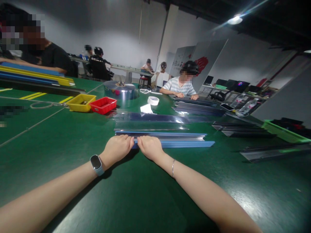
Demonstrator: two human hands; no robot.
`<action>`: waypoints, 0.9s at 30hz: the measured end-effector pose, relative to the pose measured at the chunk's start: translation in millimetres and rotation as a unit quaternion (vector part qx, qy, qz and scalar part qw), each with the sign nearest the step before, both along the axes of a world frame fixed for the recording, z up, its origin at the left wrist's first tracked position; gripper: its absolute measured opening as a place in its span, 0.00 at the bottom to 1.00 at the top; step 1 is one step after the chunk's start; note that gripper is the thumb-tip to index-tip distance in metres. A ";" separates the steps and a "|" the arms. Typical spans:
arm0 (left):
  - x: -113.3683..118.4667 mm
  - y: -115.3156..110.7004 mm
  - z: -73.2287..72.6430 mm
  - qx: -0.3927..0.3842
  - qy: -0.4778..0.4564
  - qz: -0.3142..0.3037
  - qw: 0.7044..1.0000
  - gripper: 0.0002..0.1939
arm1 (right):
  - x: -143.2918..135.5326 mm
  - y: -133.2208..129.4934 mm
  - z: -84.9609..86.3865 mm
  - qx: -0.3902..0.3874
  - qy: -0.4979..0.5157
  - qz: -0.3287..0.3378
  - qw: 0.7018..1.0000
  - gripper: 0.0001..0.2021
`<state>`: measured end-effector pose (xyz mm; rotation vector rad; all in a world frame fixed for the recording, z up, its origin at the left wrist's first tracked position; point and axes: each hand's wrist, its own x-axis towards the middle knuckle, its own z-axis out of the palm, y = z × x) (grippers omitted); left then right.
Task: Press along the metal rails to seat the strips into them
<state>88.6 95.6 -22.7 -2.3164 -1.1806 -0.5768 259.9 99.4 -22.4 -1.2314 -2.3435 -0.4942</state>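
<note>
A long blue channel-shaped strip lies crosswise on the green table in front of me. Near its left end my left hand is closed over it, knuckles up. My right hand grips the same strip just beside it, the two thumbs almost touching. Most of the strip's length runs out to the right of my hands. Behind the strip lie clear plastic strips, flat on the table. The undersides of both hands are hidden.
Left of centre stand a yellow bin and a red bin. Behind them sits a large roll of clear film, with a tape roll to its right. Dark strips and a green basket lie right. Co-workers sit across and at left.
</note>
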 end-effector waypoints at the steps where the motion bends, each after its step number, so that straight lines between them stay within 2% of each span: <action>1: 0.2 -0.3 0.4 0.001 0.000 -0.005 1.000 0.15 | -0.4 0.1 0.2 -0.006 -0.002 0.000 1.000 0.19; 7: 4.9 -3.1 3.5 0.013 -0.001 -0.017 1.000 0.15 | -2.0 -0.5 2.8 -0.025 -0.005 -0.010 1.000 0.20; 17: 6.9 -3.2 2.5 -0.017 -0.024 -0.014 0.999 0.17 | -3.8 -2.7 3.9 -0.025 0.015 -0.017 0.999 0.20; 21: 6.3 -2.8 0.9 -0.025 -0.022 -0.015 0.999 0.17 | -3.4 -4.3 6.2 -0.054 0.013 -0.013 0.998 0.21; 27: 6.8 -2.4 1.0 -0.027 -0.018 -0.017 0.999 0.17 | -4.9 -6.5 12.4 -0.097 -0.011 -0.040 0.994 0.22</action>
